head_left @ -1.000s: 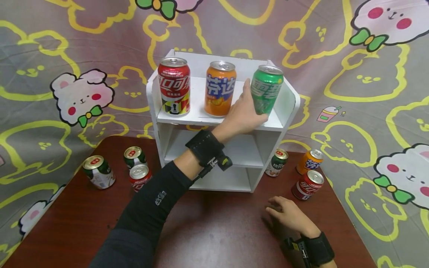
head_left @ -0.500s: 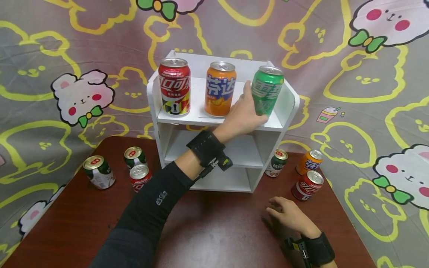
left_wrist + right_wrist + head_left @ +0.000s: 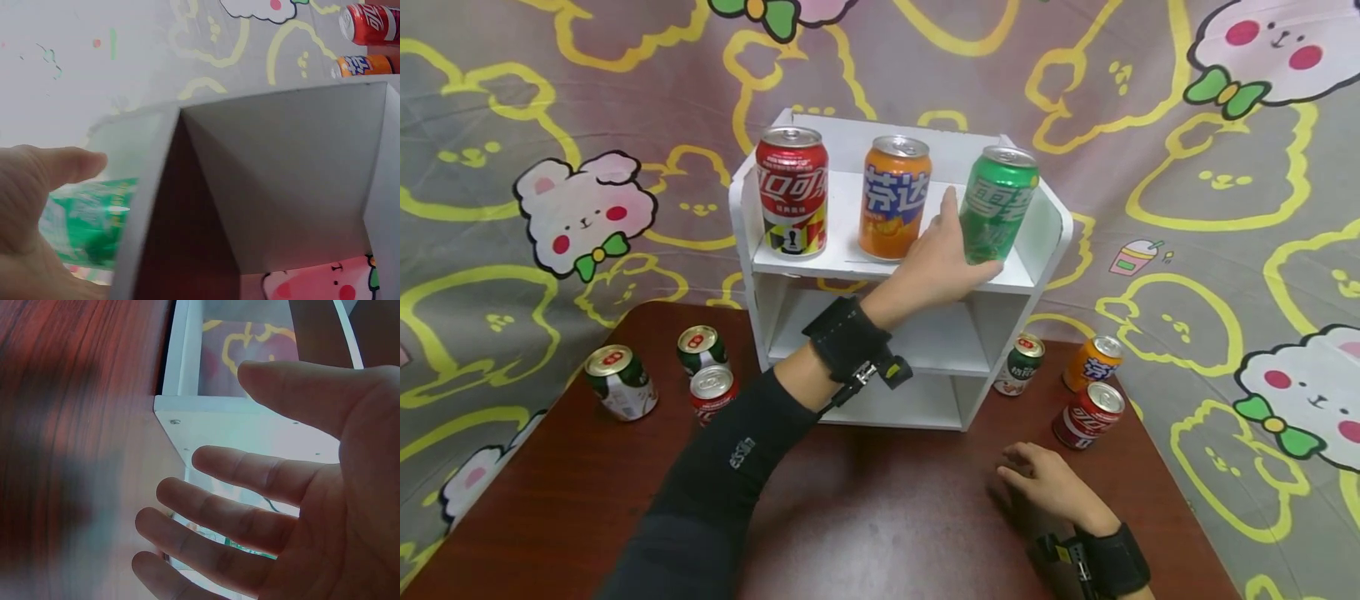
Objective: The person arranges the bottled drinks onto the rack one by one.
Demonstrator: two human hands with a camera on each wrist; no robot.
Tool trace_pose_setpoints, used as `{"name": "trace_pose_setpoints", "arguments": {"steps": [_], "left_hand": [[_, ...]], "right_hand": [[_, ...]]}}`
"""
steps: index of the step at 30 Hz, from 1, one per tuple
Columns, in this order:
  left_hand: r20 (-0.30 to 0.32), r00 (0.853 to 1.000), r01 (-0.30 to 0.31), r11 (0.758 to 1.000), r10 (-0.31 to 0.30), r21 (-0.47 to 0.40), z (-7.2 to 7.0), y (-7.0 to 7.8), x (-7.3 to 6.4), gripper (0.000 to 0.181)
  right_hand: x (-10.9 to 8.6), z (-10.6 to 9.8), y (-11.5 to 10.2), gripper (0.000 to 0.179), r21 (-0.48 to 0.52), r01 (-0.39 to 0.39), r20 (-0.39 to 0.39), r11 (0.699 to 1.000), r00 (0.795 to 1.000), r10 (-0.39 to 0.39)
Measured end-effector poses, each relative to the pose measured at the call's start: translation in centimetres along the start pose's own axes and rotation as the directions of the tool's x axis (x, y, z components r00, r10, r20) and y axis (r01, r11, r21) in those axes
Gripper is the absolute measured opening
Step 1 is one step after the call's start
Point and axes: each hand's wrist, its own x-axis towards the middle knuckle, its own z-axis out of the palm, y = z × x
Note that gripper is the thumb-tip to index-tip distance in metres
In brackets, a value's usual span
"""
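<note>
A green soda can (image 3: pixel 998 204) stands at the right end of the top board of a small white shelf (image 3: pixel 880 271). My left hand (image 3: pixel 936 265) is around its near left side, with thumb and fingers spread. In the left wrist view a gap shows between the thumb (image 3: pixel 81 165) and the can; the far fingers are partly hidden. Left of that hand stand an orange Fanta can (image 3: pixel 893 200) and a red cola can (image 3: pixel 792 192). My right hand (image 3: pixel 1056 487) is low over the table, fingers relaxed, holding nothing.
On the brown table (image 3: pixel 880 517), left of the shelf, are two green-and-white cans (image 3: pixel 622 385) and a red can (image 3: pixel 712 393). To its right stand another green-and-white can (image 3: pixel 1019 367), an orange can (image 3: pixel 1092 364) and a dark red can (image 3: pixel 1088 417). A patterned cloth (image 3: pixel 1210 275) hangs behind.
My left hand has loosened around the green can and its wrist has shifted slightly left. The can keeps its place on the top board. My right hand has hardly moved.
</note>
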Motion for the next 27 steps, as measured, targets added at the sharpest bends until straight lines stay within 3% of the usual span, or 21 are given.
{"name": "trace_pose_setpoints", "arguments": {"steps": [4, 8, 13, 20, 24, 27], "left_hand": [[0.050, 0.995, -0.083, 0.996, 0.082, 0.017, -1.0, -0.4, -2.1, 0.092], [0.092, 0.975, -0.204, 0.979, 0.201, 0.029, -1.9, -0.8, -4.1, 0.077], [0.167, 0.959, -0.248, 0.964, 0.230, 0.092, -2.8, -1.3, -6.2, 0.073], [0.305, 0.894, -0.374, 0.922, 0.328, 0.103, -3.5, -3.5, -8.5, 0.047], [0.395, 0.864, -0.374, 0.923, 0.311, 0.090, -3.4, -5.6, -9.6, 0.043], [0.430, 0.855, -0.356, 0.931, 0.289, 0.084, -3.3, -7.5, -10.8, 0.041]], "right_hand": [[-0.1, 0.1, 0.2, 0.036, -0.024, -0.018, -0.010, 1.000, 1.000, 0.017], [-0.1, 0.0, 0.3, 0.038, -0.025, -0.004, -0.013, 1.000, 1.000, 0.004], [0.0, 0.0, 0.1, 0.037, -0.019, -0.012, -0.005, 1.000, 1.000, 0.012], [-0.3, -0.1, 0.2, 0.035, -0.016, -0.040, -0.021, 0.999, 0.999, 0.040], [-0.4, -0.1, 0.5, 0.033, -0.022, -0.043, -0.032, 0.999, 0.999, 0.043], [-0.5, -0.1, 0.8, 0.032, -0.033, -0.063, -0.050, 0.997, 0.997, 0.061]]}}
